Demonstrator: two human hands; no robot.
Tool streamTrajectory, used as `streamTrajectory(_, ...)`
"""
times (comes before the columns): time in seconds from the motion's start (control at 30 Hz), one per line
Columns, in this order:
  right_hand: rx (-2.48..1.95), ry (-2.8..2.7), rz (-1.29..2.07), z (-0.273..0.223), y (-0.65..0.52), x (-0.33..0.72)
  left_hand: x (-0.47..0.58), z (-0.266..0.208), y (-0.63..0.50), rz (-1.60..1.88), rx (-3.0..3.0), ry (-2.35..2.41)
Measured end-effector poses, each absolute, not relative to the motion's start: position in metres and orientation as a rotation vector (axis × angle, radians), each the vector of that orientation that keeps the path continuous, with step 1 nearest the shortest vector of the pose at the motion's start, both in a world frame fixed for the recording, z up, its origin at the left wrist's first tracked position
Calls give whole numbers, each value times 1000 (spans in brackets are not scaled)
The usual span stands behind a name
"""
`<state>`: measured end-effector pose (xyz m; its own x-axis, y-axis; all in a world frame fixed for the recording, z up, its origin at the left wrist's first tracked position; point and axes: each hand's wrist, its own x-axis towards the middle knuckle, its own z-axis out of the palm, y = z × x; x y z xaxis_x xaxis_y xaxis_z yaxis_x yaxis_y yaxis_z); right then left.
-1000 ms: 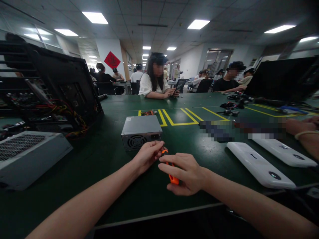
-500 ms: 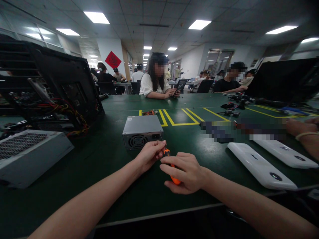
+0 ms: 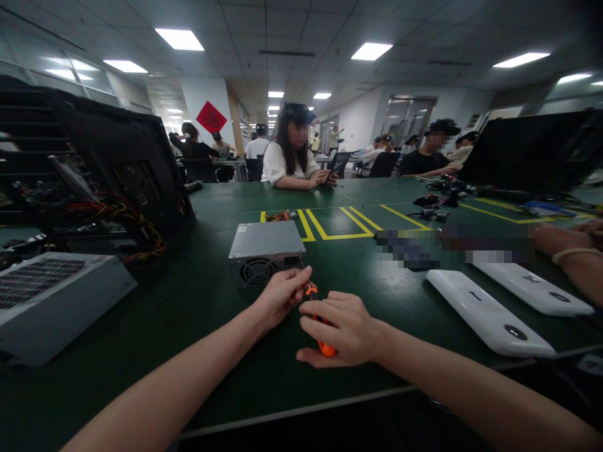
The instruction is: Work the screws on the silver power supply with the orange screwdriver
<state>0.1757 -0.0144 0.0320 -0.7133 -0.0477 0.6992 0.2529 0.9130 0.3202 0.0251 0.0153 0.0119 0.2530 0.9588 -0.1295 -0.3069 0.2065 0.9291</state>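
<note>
"So, how far along?"
"The power supply [image 3: 268,236] sits closed-up on the counter [image 3: 198,361]; what's left, I can't tell."
"Fingers?"
"On the left hand [image 3: 279,295], pinched together by the screwdriver [image 3: 326,349]; on the right hand [image 3: 347,328], wrapped loosely round its handle."

The right fingers [image 3: 320,308] curl around an orange-handled screwdriver [image 3: 326,349].

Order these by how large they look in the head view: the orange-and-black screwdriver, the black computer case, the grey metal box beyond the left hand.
1. Black computer case
2. Grey metal box
3. Orange-and-black screwdriver, partly covered by the right hand
</note>
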Motion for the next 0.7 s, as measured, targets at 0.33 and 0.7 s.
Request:
streamTrajectory(0.33, -213, -2301, -471, 32, -13, 175, 25, 14, 15, 1076, 963, 875)
streamTrajectory(0.7, -234, -2308, -468, 30, -10, 175, 26, 11, 17, 1074, 998, 894)
